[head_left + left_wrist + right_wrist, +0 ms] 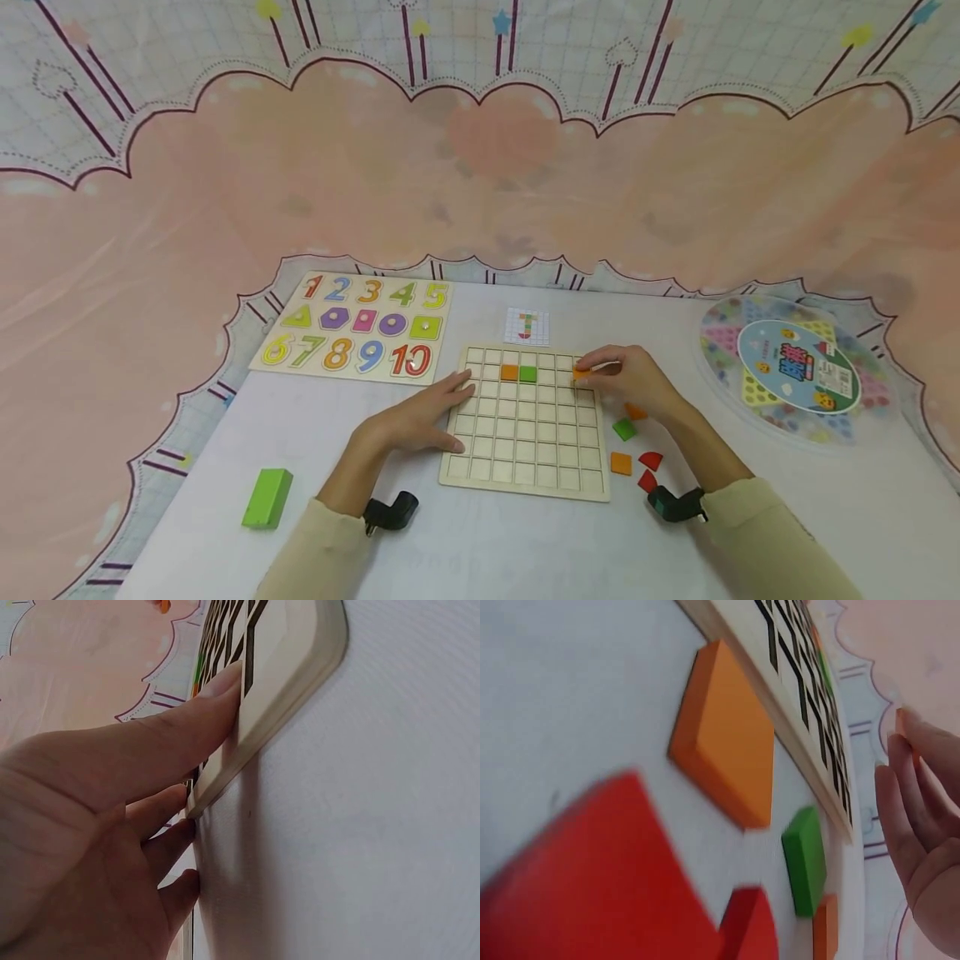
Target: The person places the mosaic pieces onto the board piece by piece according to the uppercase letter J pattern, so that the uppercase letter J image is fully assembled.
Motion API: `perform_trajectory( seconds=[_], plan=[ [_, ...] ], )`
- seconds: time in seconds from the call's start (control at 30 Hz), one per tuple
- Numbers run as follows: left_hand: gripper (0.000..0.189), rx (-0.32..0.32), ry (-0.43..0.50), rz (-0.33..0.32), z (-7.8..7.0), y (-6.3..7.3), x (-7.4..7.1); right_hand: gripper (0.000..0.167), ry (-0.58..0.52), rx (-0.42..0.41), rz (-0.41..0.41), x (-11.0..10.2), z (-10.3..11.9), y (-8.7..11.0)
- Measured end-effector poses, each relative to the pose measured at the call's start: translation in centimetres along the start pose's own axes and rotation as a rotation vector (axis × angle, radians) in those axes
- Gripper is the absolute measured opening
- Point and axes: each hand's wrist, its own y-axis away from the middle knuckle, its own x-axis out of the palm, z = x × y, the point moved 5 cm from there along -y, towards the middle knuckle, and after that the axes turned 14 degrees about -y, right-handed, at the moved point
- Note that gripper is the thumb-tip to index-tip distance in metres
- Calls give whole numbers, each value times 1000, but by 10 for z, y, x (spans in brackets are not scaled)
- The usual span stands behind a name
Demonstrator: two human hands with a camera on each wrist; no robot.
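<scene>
A wooden grid board [525, 433] lies on the white table, with an orange square tile [510, 372] and a green square tile [528, 374] side by side in its second row. My left hand [411, 421] rests on the board's left edge, fingers spread; the thumb [202, 705] lies on the rim in the left wrist view. Above the board's upper right corner, my right hand [633, 379] pinches another orange tile [581, 375] between thumb and fingers. Right of the board lie a loose orange square [735, 742], a green tile [805, 862], an orange piece [636, 411] and two red pieces [650, 460].
A small pattern card [527, 326] lies behind the board. A number and shape puzzle board [352, 329] is at the back left. At the right stands a round clear container [798, 371] with a colourful label. A green block [267, 498] lies front left.
</scene>
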Motion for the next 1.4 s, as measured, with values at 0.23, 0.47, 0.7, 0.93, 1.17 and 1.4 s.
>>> perform_trajectory(
  seconds=[0.23,0.47,0.7,0.93,1.17,1.4],
  plan=[
    [89,-4,9,-2,-1,0,-1,27,43,4,13,19,10,-15],
    [89,-3,6,2,0,0,-1,23,82,55,32,37,11,-25],
    [88,9,7,7,0,-1,0,20,144,91,16,46,6,-29],
    [88,11,0,3,-1,0,-1,23,177,60,-9,49,5,-32],
    [88,10,0,6,-1,0,-2,22,196,20,-26,50,9,-32],
    [88,10,-8,7,0,0,-1,21,199,-21,-15,50,10,-33]
  ],
)
